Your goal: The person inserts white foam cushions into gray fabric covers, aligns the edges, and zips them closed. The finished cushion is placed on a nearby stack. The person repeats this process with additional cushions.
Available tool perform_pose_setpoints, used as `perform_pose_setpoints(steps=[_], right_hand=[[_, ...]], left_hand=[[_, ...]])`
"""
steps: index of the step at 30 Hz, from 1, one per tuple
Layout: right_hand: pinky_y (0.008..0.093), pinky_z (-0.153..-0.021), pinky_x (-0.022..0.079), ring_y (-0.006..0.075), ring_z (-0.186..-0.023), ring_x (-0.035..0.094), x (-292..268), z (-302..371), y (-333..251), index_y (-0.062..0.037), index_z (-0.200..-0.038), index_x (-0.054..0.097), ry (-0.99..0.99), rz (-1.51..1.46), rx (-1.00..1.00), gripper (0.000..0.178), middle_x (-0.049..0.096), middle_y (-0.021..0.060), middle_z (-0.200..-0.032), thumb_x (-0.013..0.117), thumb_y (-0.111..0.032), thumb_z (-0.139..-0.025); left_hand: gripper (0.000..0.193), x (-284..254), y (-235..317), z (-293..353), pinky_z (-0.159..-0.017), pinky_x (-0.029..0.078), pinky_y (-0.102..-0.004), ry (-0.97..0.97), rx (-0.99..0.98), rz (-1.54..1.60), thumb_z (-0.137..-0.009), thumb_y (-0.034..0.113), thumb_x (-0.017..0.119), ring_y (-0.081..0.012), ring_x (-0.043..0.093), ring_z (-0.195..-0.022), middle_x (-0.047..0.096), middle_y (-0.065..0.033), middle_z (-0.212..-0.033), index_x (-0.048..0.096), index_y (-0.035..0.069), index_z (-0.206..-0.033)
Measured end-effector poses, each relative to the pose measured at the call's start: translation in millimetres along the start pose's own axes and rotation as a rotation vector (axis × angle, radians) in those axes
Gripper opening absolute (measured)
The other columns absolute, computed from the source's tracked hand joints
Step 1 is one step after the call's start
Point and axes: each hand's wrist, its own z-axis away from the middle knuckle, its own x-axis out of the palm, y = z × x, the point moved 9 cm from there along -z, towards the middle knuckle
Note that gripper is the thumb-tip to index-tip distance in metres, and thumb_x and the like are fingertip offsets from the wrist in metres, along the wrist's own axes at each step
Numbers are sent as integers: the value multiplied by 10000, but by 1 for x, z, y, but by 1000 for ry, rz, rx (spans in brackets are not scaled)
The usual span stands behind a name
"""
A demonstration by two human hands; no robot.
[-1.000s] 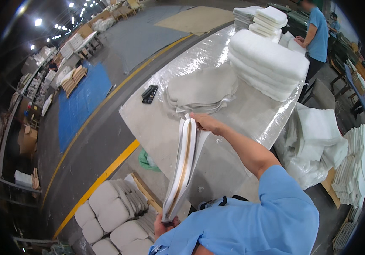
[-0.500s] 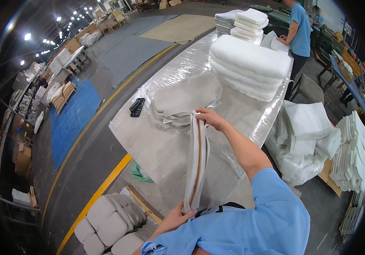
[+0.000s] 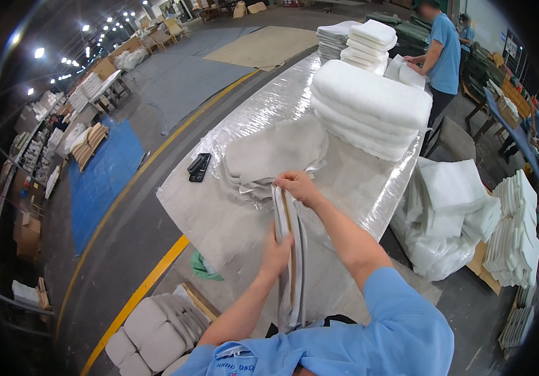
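A long grey-and-white fabric cover (image 3: 294, 276) hangs upright in front of me, with a brown strip like a zipper running along its length. My right hand (image 3: 297, 188) is closed, pinching the top end just short of the stacked cut pieces. Lower down, my left hand (image 3: 275, 250) is slightly blurred and wraps the cover's left side. The cover's bottom end drops against my shirt. Beyond my right hand lies a pile of flat grey fabric pieces (image 3: 272, 147) on the plastic-covered table (image 3: 203, 207).
A small black device (image 3: 199, 168) lies left of the pile. Thick white padding (image 3: 369, 106) is stacked at the table's far right. Grey cushions (image 3: 156, 332) sit lower left; white foam sheets (image 3: 514, 232) stand at right. A co-worker (image 3: 442, 53) works at the far end.
My left hand has moved from the cover's lower end up to its middle. My right hand, still pinching the top, has come slightly nearer to me.
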Motion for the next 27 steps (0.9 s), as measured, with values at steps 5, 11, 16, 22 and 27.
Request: perform_pose_setpoints(steps=[5,11,16,22,27], right_hand=[[310,-736,501,117,-795,626,30,-10,1,8,-955,769,102,-28,-44,232,729,31,-846,716,-216,-973],[327,-685,485,145,-732,602,19,-12,9,10,-925,737,280,118,-17,216,704,70,-810,692,-196,-974],[358,-690,492,191,-720,616,20,-6,4,12,-925,714,374,145,-110,199,703,112,-806,687,-178,-978],[341,-731,502,198,-807,637,28,8,4,10,-923,681,407,84,-182,163,701,134,-904,677,-135,-999],[317,-793,515,169,-852,634,26,16,6,4,-955,666,421,-31,-213,120,690,90,-931,647,-94,-1021]], left_hand=[[335,-43,23,-95,-868,523,-472,329,46,-174,-1001,242,585,-419,701,-977,732,-275,-1051,719,-33,-1140],[342,-31,20,-127,-825,506,-494,448,10,-175,-1033,252,572,-433,681,-909,718,-263,-962,726,-51,-989],[296,-27,4,-131,-836,494,-481,531,29,-68,-1046,216,561,-421,664,-941,702,-246,-999,703,-43,-1027],[282,-40,14,-135,-699,456,-383,444,41,-130,-1046,168,565,-212,543,-710,621,-159,-759,649,-67,-916],[203,-35,28,-119,-755,482,-345,569,215,4,-1045,113,577,-200,597,-804,645,-116,-860,671,-35,-943]])
